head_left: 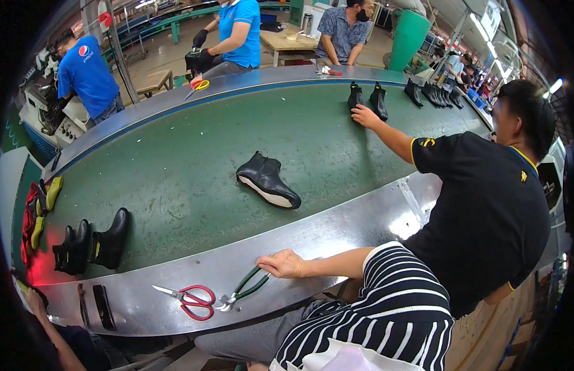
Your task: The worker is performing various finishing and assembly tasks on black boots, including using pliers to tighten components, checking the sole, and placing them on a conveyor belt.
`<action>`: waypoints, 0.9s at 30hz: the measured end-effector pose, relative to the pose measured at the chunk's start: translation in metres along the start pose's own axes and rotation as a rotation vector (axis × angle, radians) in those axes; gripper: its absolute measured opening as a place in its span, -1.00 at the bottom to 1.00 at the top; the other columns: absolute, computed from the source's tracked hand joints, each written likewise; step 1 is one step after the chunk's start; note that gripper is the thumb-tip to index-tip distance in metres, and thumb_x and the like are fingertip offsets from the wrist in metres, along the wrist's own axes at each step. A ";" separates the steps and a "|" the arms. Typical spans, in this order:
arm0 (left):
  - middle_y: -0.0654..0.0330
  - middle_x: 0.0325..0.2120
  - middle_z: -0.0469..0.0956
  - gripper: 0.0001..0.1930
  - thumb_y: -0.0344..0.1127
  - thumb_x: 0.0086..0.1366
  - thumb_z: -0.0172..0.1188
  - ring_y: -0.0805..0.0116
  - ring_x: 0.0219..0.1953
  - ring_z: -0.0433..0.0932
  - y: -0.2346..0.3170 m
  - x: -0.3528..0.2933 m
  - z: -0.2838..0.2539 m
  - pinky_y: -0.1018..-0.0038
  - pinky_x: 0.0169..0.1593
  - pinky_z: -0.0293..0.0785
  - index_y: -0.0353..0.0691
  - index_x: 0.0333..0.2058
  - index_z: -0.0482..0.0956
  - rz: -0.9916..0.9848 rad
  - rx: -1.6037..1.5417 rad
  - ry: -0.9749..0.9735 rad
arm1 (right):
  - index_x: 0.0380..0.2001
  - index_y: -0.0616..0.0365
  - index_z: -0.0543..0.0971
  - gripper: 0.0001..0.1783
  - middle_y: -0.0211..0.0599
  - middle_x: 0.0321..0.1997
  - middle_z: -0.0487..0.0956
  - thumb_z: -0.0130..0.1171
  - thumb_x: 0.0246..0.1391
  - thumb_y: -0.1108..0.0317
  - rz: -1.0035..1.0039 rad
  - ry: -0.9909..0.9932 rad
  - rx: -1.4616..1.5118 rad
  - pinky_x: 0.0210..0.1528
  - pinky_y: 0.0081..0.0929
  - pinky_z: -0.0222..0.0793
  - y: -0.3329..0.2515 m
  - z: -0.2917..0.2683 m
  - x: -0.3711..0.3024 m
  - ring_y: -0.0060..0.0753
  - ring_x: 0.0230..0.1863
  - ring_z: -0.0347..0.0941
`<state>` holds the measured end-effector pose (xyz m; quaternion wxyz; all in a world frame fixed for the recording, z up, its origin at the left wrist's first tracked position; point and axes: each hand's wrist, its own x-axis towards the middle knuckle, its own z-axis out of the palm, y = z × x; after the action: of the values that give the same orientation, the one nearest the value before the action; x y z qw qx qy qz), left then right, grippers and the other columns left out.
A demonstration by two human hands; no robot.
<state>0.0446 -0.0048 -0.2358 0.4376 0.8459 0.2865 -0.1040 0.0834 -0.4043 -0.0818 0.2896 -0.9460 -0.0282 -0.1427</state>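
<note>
Green-handled pliers (237,294) are in the right hand (282,264), whose fingers are curled around the far ends of the handles over the near metal edge (324,240). Their handles stand apart, and the head points left and nearer. The left hand is out of view, so I cannot tell its state. Just left of the pliers' head lie red-handled scissors (197,302), blades pointing left (slightly parted, it seems). Farther left on the same metal rests a dark, flat, oblong object (103,307).

Beyond the edge, on the green belt (175,167), a black boot (265,176) lies tipped on its side, pale sole toward the near side, toe to the right. More black boots (112,240) stand at the near left. At the far right, a co-worker's hand (364,115) touches another black boot (355,96).
</note>
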 end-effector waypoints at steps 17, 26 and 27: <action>-0.23 -0.13 0.54 -0.55 -0.33 0.06 0.22 -0.09 -0.13 0.54 -0.044 -0.065 -0.046 0.17 -0.05 0.44 -0.44 -0.07 0.50 -0.260 -0.065 0.391 | 0.16 0.25 0.22 -0.47 -0.48 -0.67 0.34 0.08 0.13 0.45 0.271 1.310 0.680 -0.73 -0.61 0.07 0.134 -0.419 0.186 -0.61 -0.71 0.23; -0.24 -0.12 0.53 -0.53 -0.32 0.04 0.23 -0.10 -0.12 0.54 -0.065 -0.091 -0.036 0.16 -0.04 0.43 -0.45 -0.06 0.48 -0.385 -0.147 0.542 | -0.10 -0.08 0.25 -0.70 -0.52 -0.68 0.36 0.04 0.12 0.42 0.668 1.184 0.273 -0.78 -0.61 -0.16 0.158 -0.619 0.178 -0.70 -0.80 0.07; -0.25 -0.12 0.53 -0.53 -0.32 0.04 0.24 -0.10 -0.12 0.54 -0.065 -0.090 -0.036 0.16 -0.04 0.43 -0.45 -0.06 0.48 -0.392 -0.153 0.552 | -0.04 0.02 0.28 -0.59 -0.45 -0.65 0.39 0.07 0.01 0.48 0.682 1.191 0.201 -0.75 -0.56 -0.03 0.158 -0.627 0.171 -0.64 -0.75 0.16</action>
<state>-0.0684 0.0176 -0.2202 0.3776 0.7357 0.5580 0.0686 0.1097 -0.8895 0.3778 0.3706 -0.6312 0.4215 -0.5354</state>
